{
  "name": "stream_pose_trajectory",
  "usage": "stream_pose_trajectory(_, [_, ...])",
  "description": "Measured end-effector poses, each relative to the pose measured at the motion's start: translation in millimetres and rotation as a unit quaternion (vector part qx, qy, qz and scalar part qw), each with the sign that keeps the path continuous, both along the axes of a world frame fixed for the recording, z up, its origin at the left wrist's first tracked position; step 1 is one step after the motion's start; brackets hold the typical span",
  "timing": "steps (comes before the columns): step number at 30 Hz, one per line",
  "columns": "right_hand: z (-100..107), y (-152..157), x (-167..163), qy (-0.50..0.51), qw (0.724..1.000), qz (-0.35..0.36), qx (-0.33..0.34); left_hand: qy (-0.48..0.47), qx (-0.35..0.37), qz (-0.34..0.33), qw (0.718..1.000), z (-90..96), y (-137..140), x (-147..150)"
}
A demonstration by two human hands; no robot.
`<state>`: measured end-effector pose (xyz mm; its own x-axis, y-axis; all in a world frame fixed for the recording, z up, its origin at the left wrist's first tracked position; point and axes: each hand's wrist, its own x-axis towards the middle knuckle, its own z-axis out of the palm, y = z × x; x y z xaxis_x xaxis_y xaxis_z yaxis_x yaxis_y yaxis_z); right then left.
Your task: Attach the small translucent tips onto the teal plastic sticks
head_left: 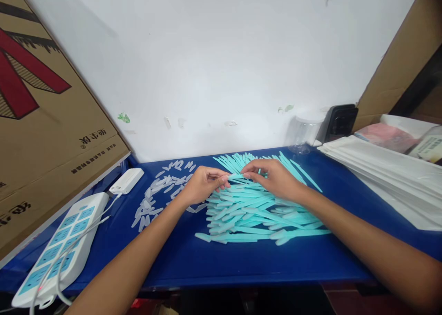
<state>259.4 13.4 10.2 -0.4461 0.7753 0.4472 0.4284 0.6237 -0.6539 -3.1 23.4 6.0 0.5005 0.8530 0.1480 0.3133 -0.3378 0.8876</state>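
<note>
Blue-covered worktop (255, 265) against a white wall (214, 61); I see inverted black characters (100, 134) on a brown cardboard box (51, 154), both hands (204, 185) gripping one slender turquoise plastic stick (235, 177).

One head-worn camera on duty here, and it's looking forward and down from above and behind the near edge of the blue bench (276, 264)! It's in close: two forearms (138, 246) loom large from below, with the left hand (207, 184) and right hand (271, 179) around mid-view. Past the far edge, the white wall (214, 66) fills the upper half, while beyond the left edge a printed cardboard box (44, 135) runs out of frame.
</note>
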Motion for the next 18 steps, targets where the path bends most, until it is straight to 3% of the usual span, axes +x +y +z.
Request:
stream_pose_trajectory(6, [2.7,-7.5,-5.4,0.020,0.999,0.001,-0.026,-0.021,0.014,-0.004,1.000,2.2,-3.9,2.8])
stream_pose_trajectory(9, [3.7,-6.8,-5.1,0.019,0.999,-0.004,-0.038,0.038,0.080,0.018,0.996,5.8,-4.4,4.3])
stream_pose_trajectory(14, [8.1,-9.2,-4.2,-0.018,0.996,0.010,-0.089,0.170,0.271,0.083,0.944,0.3,6.2,-3.3])
stream_pose_trajectory(18, [14.6,-15.3,-4.2,-0.051,0.988,0.063,-0.135,0.259,0.319,0.103,0.906,-14.4,23.6,-20.3])
